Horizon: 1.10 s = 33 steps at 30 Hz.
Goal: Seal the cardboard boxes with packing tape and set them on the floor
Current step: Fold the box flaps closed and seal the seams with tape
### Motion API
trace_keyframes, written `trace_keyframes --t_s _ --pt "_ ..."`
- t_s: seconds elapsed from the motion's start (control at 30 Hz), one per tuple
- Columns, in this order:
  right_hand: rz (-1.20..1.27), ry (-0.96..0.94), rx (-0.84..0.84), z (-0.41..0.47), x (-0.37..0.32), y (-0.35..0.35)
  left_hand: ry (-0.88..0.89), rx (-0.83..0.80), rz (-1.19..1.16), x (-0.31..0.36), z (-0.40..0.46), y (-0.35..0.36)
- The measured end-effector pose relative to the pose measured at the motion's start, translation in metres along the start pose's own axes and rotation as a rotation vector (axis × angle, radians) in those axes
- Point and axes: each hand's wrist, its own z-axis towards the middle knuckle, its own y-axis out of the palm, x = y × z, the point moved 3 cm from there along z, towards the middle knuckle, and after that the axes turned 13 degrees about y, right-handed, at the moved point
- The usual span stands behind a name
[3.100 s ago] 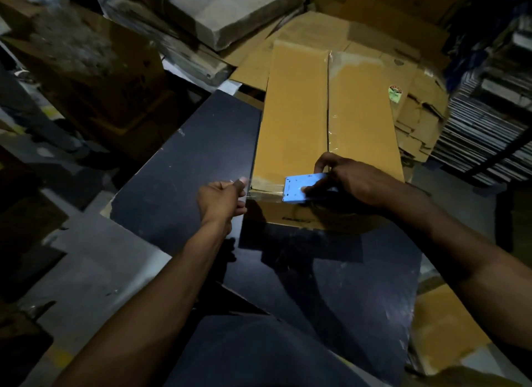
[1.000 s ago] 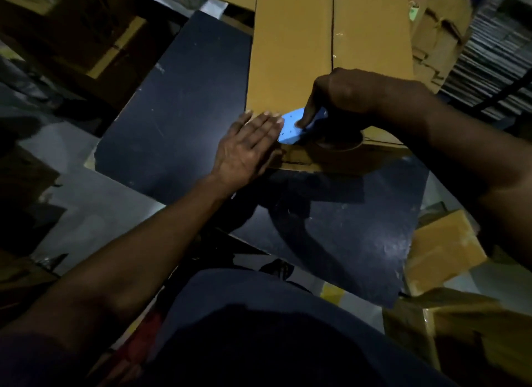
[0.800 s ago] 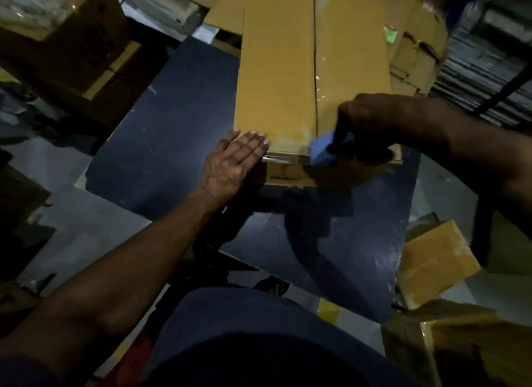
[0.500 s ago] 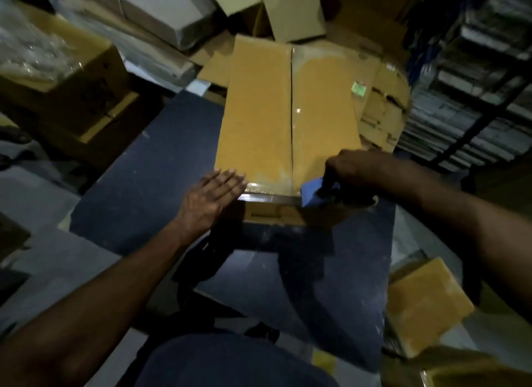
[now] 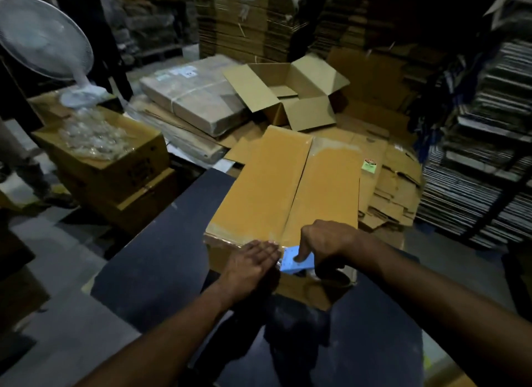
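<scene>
A long closed cardboard box (image 5: 270,185) lies on the dark table (image 5: 161,257), its two top flaps meeting along a taped centre seam. My right hand (image 5: 325,242) grips a blue tape dispenser (image 5: 296,260) with its tape roll (image 5: 335,277) against the box's near edge. A strip of clear tape runs along that near edge. My left hand (image 5: 253,260) lies flat with straight fingers on the near edge, just left of the dispenser, pressing the tape down.
An open empty carton (image 5: 288,93) and flattened cardboard (image 5: 388,179) lie behind the box. A wrapped bundle (image 5: 193,101) sits at the back. Left of the table stand stacked cartons (image 5: 109,162) with plastic wrap and a white fan (image 5: 43,35). Stacked sheets (image 5: 483,156) fill the right.
My left hand has slid right along the box's near edge to touch the dispenser. My head has lifted, bringing more of the room into view.
</scene>
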Motion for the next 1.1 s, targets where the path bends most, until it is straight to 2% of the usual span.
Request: trace_keyframes --t_s 0.13,0.33,0.47,0.57,0.7,0.87,1.0,1.1 --pt "-0.051 -0.005 -0.048 -0.001 0.010 0.010 0.032 0.019 0.020 0.000 -0.002 -0.004" --pt "0.086 0.084 -0.086 -0.018 0.043 0.027 0.037 0.073 -0.038 0.003 -0.008 0.001" --pt "0.062 0.193 -0.131 -0.040 0.078 0.038 0.016 0.078 -0.044 0.001 -0.005 -0.002" --pt "0.019 0.210 -0.098 -0.045 0.082 0.040 0.017 0.048 -0.006 0.005 -0.003 -0.004" --pt "0.081 0.221 -0.152 -0.040 0.080 0.033 -0.090 0.057 0.078 0.031 0.018 -0.013" --pt "0.047 0.205 -0.196 -0.022 0.074 0.031 0.068 0.030 -0.035 0.082 0.073 0.031" --pt "0.113 0.234 -0.195 -0.030 0.088 0.037 0.075 0.043 -0.023 0.081 0.072 0.040" --pt "0.083 0.208 -0.130 -0.047 0.104 0.048 0.074 0.045 -0.060 0.081 0.073 0.034"
